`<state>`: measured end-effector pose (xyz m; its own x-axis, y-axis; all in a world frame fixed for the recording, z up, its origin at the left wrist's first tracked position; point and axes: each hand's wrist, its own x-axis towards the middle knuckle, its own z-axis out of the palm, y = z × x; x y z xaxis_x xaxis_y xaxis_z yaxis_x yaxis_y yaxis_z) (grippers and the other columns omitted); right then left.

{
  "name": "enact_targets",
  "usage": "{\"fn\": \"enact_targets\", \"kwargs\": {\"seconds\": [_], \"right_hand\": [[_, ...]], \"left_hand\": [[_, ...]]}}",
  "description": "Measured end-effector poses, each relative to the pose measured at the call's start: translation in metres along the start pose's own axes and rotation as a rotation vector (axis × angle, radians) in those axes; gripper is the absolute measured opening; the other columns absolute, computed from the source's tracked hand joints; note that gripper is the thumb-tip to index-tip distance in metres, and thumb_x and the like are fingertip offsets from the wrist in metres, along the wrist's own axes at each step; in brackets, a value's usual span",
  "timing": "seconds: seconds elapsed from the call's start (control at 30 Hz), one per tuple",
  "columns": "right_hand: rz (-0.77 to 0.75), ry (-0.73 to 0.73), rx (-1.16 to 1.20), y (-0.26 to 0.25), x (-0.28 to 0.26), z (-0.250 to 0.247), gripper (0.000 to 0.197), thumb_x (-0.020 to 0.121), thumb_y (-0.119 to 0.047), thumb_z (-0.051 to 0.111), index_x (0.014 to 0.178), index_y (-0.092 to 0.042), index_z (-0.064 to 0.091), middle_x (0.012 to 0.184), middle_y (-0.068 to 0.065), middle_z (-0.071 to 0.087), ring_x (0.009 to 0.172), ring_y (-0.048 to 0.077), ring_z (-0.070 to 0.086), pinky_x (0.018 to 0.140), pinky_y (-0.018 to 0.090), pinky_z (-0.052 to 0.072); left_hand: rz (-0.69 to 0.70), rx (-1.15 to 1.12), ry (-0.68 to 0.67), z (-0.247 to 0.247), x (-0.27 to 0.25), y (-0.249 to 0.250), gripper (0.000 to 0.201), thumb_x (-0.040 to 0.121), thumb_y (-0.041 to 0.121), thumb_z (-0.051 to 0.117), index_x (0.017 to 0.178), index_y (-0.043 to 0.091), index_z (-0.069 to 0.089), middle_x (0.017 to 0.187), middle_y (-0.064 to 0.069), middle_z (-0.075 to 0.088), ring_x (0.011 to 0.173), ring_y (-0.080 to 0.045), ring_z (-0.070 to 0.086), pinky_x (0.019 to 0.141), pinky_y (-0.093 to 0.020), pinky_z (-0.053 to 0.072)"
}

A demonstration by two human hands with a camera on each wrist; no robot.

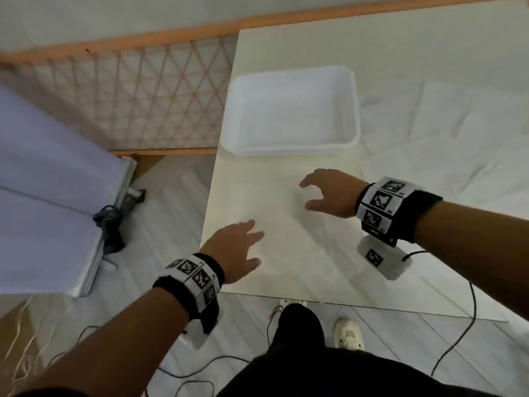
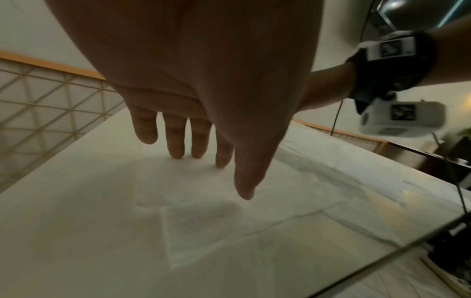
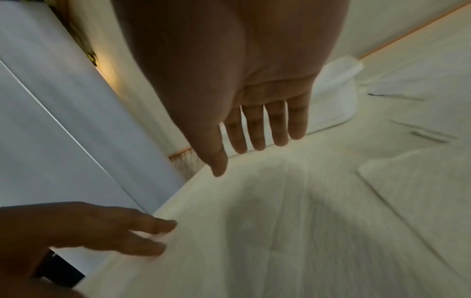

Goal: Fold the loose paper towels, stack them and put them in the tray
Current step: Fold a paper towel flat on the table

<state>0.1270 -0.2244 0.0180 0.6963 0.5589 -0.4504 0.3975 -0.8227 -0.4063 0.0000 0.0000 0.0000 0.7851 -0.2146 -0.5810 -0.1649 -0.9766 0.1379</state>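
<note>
A white paper towel (image 1: 286, 247) lies flat on the near left part of the white table (image 1: 286, 47). My left hand (image 1: 237, 250) is spread open at the towel's left edge, fingertips (image 2: 178, 155) touching it. My right hand (image 1: 326, 193) hovers open over the towel's far right part, fingers (image 3: 257, 139) straight and holding nothing. An empty white plastic tray (image 1: 292, 110) stands just beyond the hands. More loose towels (image 1: 446, 133) lie spread out to the right, seen as a flat sheet (image 3: 418, 181) in the right wrist view.
The table's left edge (image 1: 220, 156) drops to a tiled floor with a wooden lattice fence (image 1: 137, 96). A pale folded panel (image 1: 43, 196) stands at the left. Cables (image 1: 458, 339) trail over the floor by my shoe (image 1: 347, 333).
</note>
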Motion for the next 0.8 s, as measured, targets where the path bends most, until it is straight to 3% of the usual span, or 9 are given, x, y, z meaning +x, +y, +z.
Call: {"fn": "enact_targets", "kwargs": {"seconds": [0.13,0.27,0.37,0.5,0.63,0.7,0.8], "right_hand": [[0.059,0.018,-0.033,-0.010,0.029,0.004,0.059,0.090,-0.035,0.058,0.143,-0.022,0.035,0.143,0.003,0.039,0.131,0.024,0.038,0.105,0.042,0.036],[0.124,0.019,-0.144,-0.017,0.045,0.008,0.068,0.085,-0.035,0.065,0.143,-0.021,0.032,0.138,0.003,0.042,0.126,0.026,0.041,0.096,0.041,0.042],[0.181,0.043,-0.094,-0.015,0.052,0.009,0.066,0.080,-0.032,0.071,0.138,-0.021,0.039,0.129,0.003,0.048,0.120,0.025,0.046,0.094,0.040,0.044],[0.185,0.022,-0.047,-0.012,0.058,0.008,0.039,0.080,-0.029,0.071,0.116,-0.022,0.057,0.103,-0.002,0.050,0.107,0.024,0.052,0.089,0.038,0.046],[0.148,0.074,0.004,-0.010,0.056,0.003,0.023,0.085,-0.030,0.064,0.106,-0.022,0.062,0.099,-0.004,0.050,0.103,0.022,0.051,0.088,0.037,0.044],[0.128,0.090,0.015,-0.010,0.054,0.000,0.022,0.088,-0.032,0.061,0.107,-0.023,0.064,0.104,-0.001,0.054,0.104,0.023,0.052,0.089,0.038,0.043],[0.109,0.107,0.033,-0.011,0.049,-0.002,0.025,0.092,-0.036,0.055,0.111,-0.025,0.065,0.108,0.000,0.057,0.105,0.023,0.052,0.090,0.038,0.043]], "left_hand": [[0.108,0.010,0.072,0.010,0.002,-0.018,0.058,0.095,0.039,0.049,0.149,0.031,0.028,0.160,0.004,0.012,0.143,-0.017,0.019,0.115,-0.032,0.020],[0.177,-0.090,0.179,0.014,0.008,-0.034,0.048,0.092,0.029,0.056,0.139,0.028,0.046,0.153,0.004,0.032,0.134,-0.017,0.033,0.109,-0.034,0.034],[0.213,-0.170,0.236,0.014,0.012,-0.039,0.039,0.091,0.025,0.059,0.130,0.022,0.055,0.141,0.005,0.045,0.125,-0.016,0.041,0.100,-0.025,0.038],[0.220,-0.225,0.320,0.011,0.014,-0.043,0.023,0.092,0.024,0.057,0.114,0.020,0.064,0.124,0.007,0.059,0.112,-0.014,0.050,0.090,-0.027,0.046],[0.246,-0.227,0.384,0.011,0.016,-0.045,0.006,0.084,0.014,0.065,0.087,0.015,0.069,0.100,0.000,0.069,0.088,-0.023,0.061,0.073,-0.040,0.053],[0.245,-0.241,0.372,0.013,0.018,-0.047,0.005,0.084,0.015,0.065,0.087,0.014,0.069,0.101,-0.001,0.069,0.089,-0.024,0.060,0.076,-0.042,0.053],[0.213,-0.287,0.316,0.016,0.018,-0.051,0.016,0.088,0.021,0.063,0.101,0.015,0.067,0.115,0.001,0.063,0.104,-0.020,0.054,0.090,-0.034,0.047]]}}
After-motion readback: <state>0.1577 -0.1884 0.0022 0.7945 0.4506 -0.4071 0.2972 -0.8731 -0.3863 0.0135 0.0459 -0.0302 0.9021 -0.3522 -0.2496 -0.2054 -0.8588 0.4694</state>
